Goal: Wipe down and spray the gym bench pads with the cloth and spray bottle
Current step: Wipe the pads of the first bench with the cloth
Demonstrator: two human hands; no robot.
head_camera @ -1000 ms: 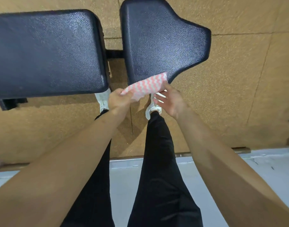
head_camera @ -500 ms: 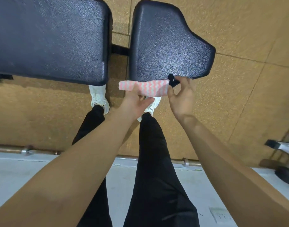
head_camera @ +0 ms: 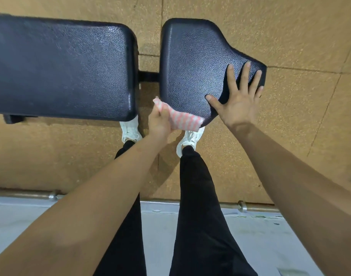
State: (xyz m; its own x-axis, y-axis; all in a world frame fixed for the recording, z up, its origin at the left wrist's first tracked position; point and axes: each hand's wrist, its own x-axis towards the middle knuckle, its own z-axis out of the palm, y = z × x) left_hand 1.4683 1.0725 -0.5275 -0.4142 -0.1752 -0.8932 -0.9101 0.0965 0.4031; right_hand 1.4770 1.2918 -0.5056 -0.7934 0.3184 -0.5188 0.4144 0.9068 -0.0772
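Note:
Two black textured bench pads fill the upper half: a long back pad (head_camera: 61,66) on the left and a smaller seat pad (head_camera: 192,62) on the right, with a gap between them. My left hand (head_camera: 159,124) is shut on a folded pink-and-white striped cloth (head_camera: 183,121), held against the seat pad's near edge. My right hand (head_camera: 239,96) lies flat with fingers spread on the seat pad's right corner. No spray bottle is in view.
The bench's black frame bar (head_camera: 148,76) shows in the gap between the pads. My white shoes (head_camera: 129,128) and black trousers stand just before the bench on brown rubber flooring. A metal strip (head_camera: 250,206) separates it from a pale grey floor behind me.
My right hand has let go of the cloth and moved up onto the seat pad's right corner, fingers spread. My left hand keeps the cloth at the pad's near edge.

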